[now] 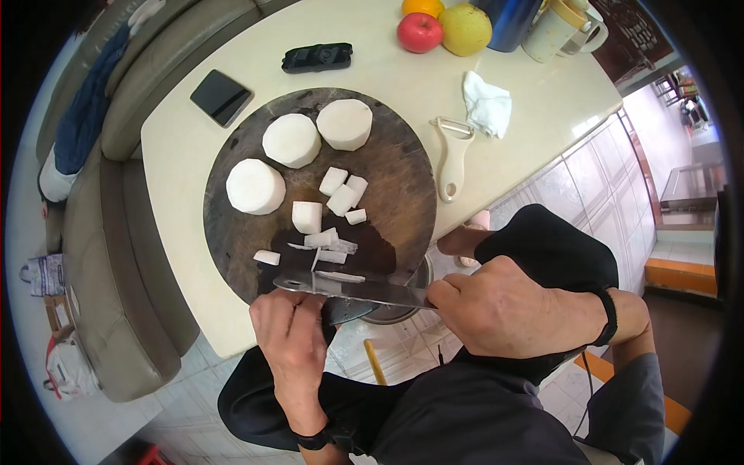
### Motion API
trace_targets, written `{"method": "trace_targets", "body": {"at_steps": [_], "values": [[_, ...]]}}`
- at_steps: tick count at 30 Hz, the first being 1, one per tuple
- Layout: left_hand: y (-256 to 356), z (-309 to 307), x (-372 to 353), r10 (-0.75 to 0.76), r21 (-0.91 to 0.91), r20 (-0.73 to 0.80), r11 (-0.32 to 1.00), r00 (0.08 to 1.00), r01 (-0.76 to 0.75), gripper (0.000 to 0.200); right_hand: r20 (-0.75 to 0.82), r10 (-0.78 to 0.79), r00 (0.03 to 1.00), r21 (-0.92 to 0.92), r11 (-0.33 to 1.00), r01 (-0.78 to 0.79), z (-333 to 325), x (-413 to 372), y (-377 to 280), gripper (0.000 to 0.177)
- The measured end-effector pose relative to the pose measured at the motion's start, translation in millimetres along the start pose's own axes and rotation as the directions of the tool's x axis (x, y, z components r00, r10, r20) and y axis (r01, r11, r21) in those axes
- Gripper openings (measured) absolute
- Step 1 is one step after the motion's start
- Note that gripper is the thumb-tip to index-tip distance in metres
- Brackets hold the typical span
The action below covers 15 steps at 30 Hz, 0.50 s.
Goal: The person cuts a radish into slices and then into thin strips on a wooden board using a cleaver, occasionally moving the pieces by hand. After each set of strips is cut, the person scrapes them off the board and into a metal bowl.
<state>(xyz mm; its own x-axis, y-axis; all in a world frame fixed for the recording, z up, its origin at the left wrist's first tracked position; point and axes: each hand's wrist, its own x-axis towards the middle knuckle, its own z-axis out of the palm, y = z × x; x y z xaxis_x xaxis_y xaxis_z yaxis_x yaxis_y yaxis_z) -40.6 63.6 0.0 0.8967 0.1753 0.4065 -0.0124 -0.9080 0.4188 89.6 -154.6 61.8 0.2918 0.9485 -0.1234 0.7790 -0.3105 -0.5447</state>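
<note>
My right hand [496,306] is closed round the handle of a knife [364,291], whose blade lies across the near edge of a round dark cutting board [403,155]. Beside the blade's tip, my left hand [291,322] has its fingers bent and pressed together; what they hold, if anything, is hidden. Thin white slices [339,276] lie just beyond the blade. Farther back are small white chunks [333,181], a larger block [307,218] and three thick peeled white rounds [256,187].
A white peeler [454,155] and a crumpled tissue [487,105] lie right of the board. Behind it are a phone [222,98], a black case [317,57], a red apple [419,32], a yellow-green fruit [465,29] and a mug [552,32]. A metal bowl [387,315] sits below the table edge.
</note>
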Motion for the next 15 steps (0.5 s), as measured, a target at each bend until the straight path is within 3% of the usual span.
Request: {"method": "trace_targets", "body": {"at_steps": [3, 15], "values": [[5.0, 1.9, -4.6, 0.066, 0.046, 0.039, 0.997, 0.997, -0.068, 0.024, 0.010, -0.004, 1.000, -0.013, 1.000, 0.004, -0.7, -0.7, 0.1, 0.026], [17.9, -3.1, -23.8, -0.023, 0.024, 0.164, 1.000, 0.986, 0.019, 0.017, 0.136, -0.041, 0.990, 0.007, 0.999, 0.041, -9.3, -4.8, -6.4, 0.027]]}}
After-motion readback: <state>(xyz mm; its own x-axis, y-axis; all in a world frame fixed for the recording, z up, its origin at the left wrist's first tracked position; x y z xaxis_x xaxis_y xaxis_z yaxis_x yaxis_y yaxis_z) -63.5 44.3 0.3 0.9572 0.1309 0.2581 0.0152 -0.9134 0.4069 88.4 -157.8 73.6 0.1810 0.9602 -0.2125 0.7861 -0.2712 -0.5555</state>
